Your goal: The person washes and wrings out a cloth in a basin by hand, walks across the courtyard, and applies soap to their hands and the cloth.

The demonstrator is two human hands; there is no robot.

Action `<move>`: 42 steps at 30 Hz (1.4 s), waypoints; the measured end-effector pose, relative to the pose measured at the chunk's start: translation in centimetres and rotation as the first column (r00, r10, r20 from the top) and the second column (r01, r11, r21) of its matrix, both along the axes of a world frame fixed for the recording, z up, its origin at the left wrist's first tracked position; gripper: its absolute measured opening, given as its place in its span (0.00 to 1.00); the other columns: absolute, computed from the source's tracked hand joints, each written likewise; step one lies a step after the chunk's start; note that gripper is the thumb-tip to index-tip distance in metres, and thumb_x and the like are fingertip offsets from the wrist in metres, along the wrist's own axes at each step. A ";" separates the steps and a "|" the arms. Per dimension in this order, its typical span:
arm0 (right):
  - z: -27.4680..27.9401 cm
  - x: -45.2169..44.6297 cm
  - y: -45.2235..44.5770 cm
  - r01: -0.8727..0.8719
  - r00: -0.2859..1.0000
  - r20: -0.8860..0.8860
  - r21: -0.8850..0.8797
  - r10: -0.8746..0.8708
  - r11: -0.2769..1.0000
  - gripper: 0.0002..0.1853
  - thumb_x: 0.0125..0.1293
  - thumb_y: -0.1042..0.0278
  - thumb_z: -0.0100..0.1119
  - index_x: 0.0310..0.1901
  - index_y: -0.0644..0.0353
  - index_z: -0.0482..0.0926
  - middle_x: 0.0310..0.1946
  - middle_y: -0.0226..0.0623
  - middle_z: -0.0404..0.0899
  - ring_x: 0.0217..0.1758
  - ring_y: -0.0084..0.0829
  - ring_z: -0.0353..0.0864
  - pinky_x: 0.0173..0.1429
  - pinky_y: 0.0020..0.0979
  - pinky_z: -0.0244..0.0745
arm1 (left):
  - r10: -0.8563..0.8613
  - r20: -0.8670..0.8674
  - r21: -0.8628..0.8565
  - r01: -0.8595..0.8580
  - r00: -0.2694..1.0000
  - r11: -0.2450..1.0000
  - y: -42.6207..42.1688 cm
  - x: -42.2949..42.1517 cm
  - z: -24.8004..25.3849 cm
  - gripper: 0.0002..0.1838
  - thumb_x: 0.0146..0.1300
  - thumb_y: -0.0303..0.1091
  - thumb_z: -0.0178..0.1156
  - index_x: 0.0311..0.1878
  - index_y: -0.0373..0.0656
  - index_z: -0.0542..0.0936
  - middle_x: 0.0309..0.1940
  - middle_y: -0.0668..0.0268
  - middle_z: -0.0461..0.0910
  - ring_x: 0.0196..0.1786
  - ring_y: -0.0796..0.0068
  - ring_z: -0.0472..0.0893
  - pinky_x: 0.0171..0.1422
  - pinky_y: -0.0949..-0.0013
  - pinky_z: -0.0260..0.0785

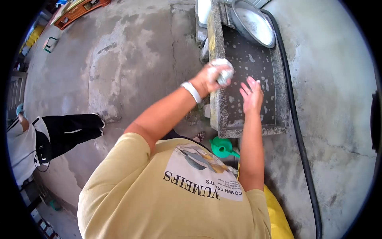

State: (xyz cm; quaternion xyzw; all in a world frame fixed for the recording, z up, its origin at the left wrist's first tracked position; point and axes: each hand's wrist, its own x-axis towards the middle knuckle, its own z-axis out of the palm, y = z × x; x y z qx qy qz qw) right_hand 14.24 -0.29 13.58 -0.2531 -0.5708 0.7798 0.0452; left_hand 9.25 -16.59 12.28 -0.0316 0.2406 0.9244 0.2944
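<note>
My left hand (211, 79), with a white band on its wrist, is closed around a whitish, foamy wad (225, 75). The wad is blurred by motion, so its material is unclear. It is held over the left wall of a stone trough (215, 44). Above the trough's wet floor, my right hand (252, 95) has its fingers spread and holds nothing. Patches of foam dot the dark floor of the trough. A metal basin (271, 40) of white suds rests at the trough's far end.
A black hose (296, 123) runs along the trough's right side. A green watering can (221, 147) stands at the near end, with yellow material (277, 213) beside my right arm. Another person in black trousers (69, 129) is at the left. A white container (204, 12) stands beyond.
</note>
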 end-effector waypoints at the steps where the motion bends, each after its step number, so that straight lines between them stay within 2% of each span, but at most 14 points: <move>1: -0.1 0.8 0.5 0.038 0.999 0.012 0.035 -0.038 0.999 0.26 0.62 0.54 0.42 0.53 0.69 0.64 0.56 0.48 0.61 0.55 0.43 0.66 0.56 0.39 0.62 | 0.040 0.107 0.030 -0.043 0.993 0.999 -2.1 -1.5 -1.1 0.07 0.52 0.26 0.55 0.35 0.43 0.69 0.28 0.63 0.73 0.30 0.70 0.75 0.30 0.67 0.72; 3: -0.5 3.1 1.8 0.118 0.992 0.040 0.070 -0.121 0.991 0.25 0.61 0.55 0.43 0.51 0.70 0.65 0.53 0.49 0.65 0.52 0.43 0.69 0.54 0.37 0.65 | 0.116 0.264 -0.014 -0.116 0.958 0.993 -6.3 -3.9 -1.8 0.11 0.53 0.24 0.52 0.40 0.40 0.66 0.34 0.56 0.71 0.37 0.61 0.75 0.47 0.55 0.73; 7: -3.0 9.3 4.7 0.309 0.939 0.153 0.015 -0.308 0.951 0.25 0.62 0.54 0.41 0.51 0.70 0.65 0.50 0.52 0.67 0.50 0.42 0.71 0.53 0.36 0.67 | 0.218 0.298 -0.131 -0.187 0.929 0.974 -11.2 -8.1 -4.1 0.12 0.54 0.22 0.50 0.42 0.37 0.65 0.37 0.53 0.70 0.42 0.52 0.74 0.47 0.53 0.73; 9: -3.4 11.9 4.7 0.375 0.912 0.177 0.007 -0.371 0.927 0.25 0.63 0.54 0.41 0.51 0.70 0.65 0.49 0.52 0.68 0.49 0.41 0.71 0.53 0.36 0.67 | 0.279 0.341 -0.171 -0.232 0.898 0.958 -11.8 -9.9 -5.3 0.12 0.54 0.21 0.48 0.43 0.41 0.65 0.34 0.52 0.70 0.35 0.54 0.76 0.37 0.57 0.76; 14: -2.3 15.1 3.9 0.506 0.826 0.259 0.048 -0.500 0.861 0.21 0.63 0.55 0.40 0.47 0.66 0.66 0.45 0.48 0.70 0.47 0.39 0.71 0.51 0.36 0.68 | 0.136 0.352 -0.144 -0.090 0.926 0.985 -10.9 -13.0 -6.3 0.13 0.52 0.19 0.48 0.41 0.45 0.67 0.26 0.56 0.70 0.22 0.64 0.73 0.19 0.68 0.68; 22: -1.0 14.8 5.0 0.524 0.832 0.190 0.043 -0.522 0.851 0.18 0.61 0.57 0.46 0.44 0.66 0.70 0.38 0.44 0.74 0.40 0.36 0.74 0.45 0.33 0.70 | 0.081 0.205 -0.080 -0.066 0.975 0.995 -8.3 -16.6 -5.2 0.08 0.55 0.25 0.49 0.39 0.44 0.70 0.25 0.62 0.71 0.22 0.69 0.72 0.16 0.74 0.63; 25: -1.0 13.9 5.3 0.523 0.835 0.187 0.019 -0.517 0.852 0.17 0.61 0.58 0.47 0.43 0.64 0.71 0.37 0.42 0.75 0.39 0.35 0.75 0.45 0.33 0.71 | 0.083 0.093 -0.336 -0.047 0.992 0.941 -6.9 -17.4 -2.1 0.07 0.56 0.28 0.52 0.39 0.42 0.72 0.26 0.65 0.72 0.22 0.72 0.72 0.15 0.81 0.59; 29: -1.0 13.3 5.6 0.523 0.832 0.207 0.018 -0.515 0.852 0.16 0.61 0.60 0.47 0.43 0.65 0.71 0.38 0.44 0.75 0.39 0.35 0.76 0.44 0.32 0.72 | 0.033 -0.054 -0.431 -0.053 0.998 0.901 -4.6 -20.8 2.2 0.06 0.52 0.34 0.59 0.32 0.47 0.73 0.22 0.70 0.73 0.19 0.74 0.71 0.15 0.76 0.57; 33: -1.0 13.8 5.2 0.606 0.780 0.193 0.006 -0.595 0.796 0.15 0.60 0.62 0.48 0.42 0.67 0.71 0.35 0.46 0.76 0.36 0.35 0.77 0.41 0.32 0.73 | 0.030 -0.141 -0.527 -0.101 0.990 0.844 -1.0 -24.8 4.9 0.13 0.49 0.40 0.62 0.33 0.45 0.73 0.20 0.65 0.72 0.17 0.72 0.71 0.16 0.72 0.58; 37: -0.6 14.6 3.8 0.715 0.682 0.189 0.029 -0.707 0.698 0.15 0.60 0.62 0.48 0.41 0.66 0.71 0.33 0.44 0.77 0.36 0.35 0.77 0.40 0.31 0.73 | -0.008 -0.239 -0.592 -0.139 0.971 0.794 3.0 -29.6 4.6 0.16 0.50 0.41 0.60 0.34 0.38 0.73 0.22 0.61 0.74 0.19 0.66 0.74 0.18 0.67 0.61; 38: -0.4 14.9 3.2 0.746 0.649 0.191 0.028 -0.736 0.665 0.15 0.60 0.62 0.48 0.41 0.66 0.71 0.33 0.43 0.77 0.35 0.34 0.77 0.39 0.31 0.74 | -0.105 -0.461 -0.329 -0.060 0.881 0.943 2.9 -32.8 0.9 0.08 0.59 0.37 0.49 0.28 0.47 0.73 0.18 0.68 0.70 0.18 0.77 0.70 0.18 0.73 0.62; 40: -0.7 14.9 2.4 0.784 0.610 0.181 0.010 -0.772 0.621 0.14 0.60 0.62 0.48 0.40 0.66 0.72 0.32 0.43 0.77 0.35 0.34 0.77 0.39 0.30 0.74 | 0.012 -0.376 -0.337 -0.149 0.927 0.929 5.2 -34.5 1.8 0.06 0.58 0.35 0.49 0.28 0.47 0.73 0.20 0.69 0.70 0.19 0.78 0.70 0.19 0.73 0.62; 41: -0.8 15.1 2.0 0.796 0.590 0.199 0.018 -0.783 0.604 0.14 0.60 0.62 0.48 0.40 0.66 0.72 0.32 0.43 0.77 0.34 0.34 0.77 0.39 0.30 0.74 | -0.175 -0.424 -0.526 -0.085 0.888 0.846 5.1 -36.6 2.1 0.07 0.59 0.34 0.47 0.30 0.46 0.74 0.22 0.68 0.71 0.22 0.77 0.72 0.22 0.72 0.64; 42: -0.8 14.8 1.5 0.810 0.566 0.224 0.025 -0.793 0.585 0.14 0.61 0.62 0.48 0.40 0.66 0.72 0.32 0.42 0.77 0.34 0.34 0.77 0.40 0.30 0.74 | -0.198 -0.424 -0.528 -0.063 0.884 0.847 5.7 -38.3 1.9 0.07 0.59 0.34 0.47 0.30 0.46 0.74 0.22 0.68 0.71 0.22 0.77 0.72 0.22 0.72 0.64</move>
